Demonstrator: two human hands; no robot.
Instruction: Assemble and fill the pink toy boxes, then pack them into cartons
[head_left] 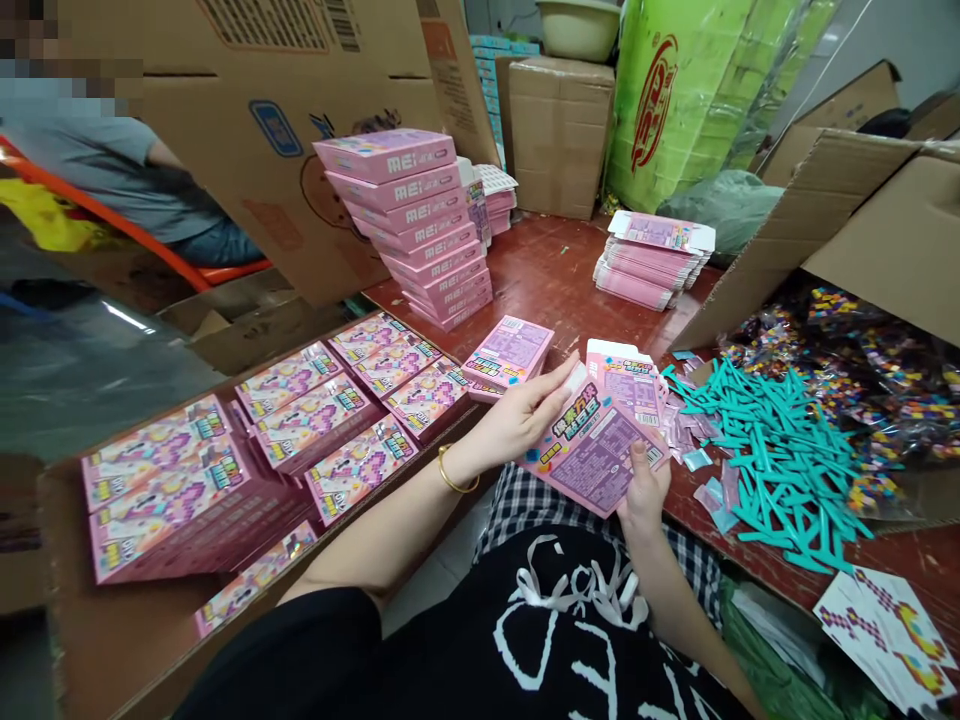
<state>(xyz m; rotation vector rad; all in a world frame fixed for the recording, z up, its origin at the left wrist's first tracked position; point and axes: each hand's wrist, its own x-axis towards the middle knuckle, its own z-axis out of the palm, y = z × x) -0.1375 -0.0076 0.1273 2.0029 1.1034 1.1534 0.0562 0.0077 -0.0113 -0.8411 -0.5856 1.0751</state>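
A pink printed carton (594, 470) sits tilted at four o'clock from the view's centre, its face showing multicoloured Chinese lettering, a yellow label and a purple panel of fine print. The left hand (531, 412), fingers together, grips its ten o'clock edge beside a white flap; the right hand (645, 490) pinches its four o'clock end, thumb on the print.
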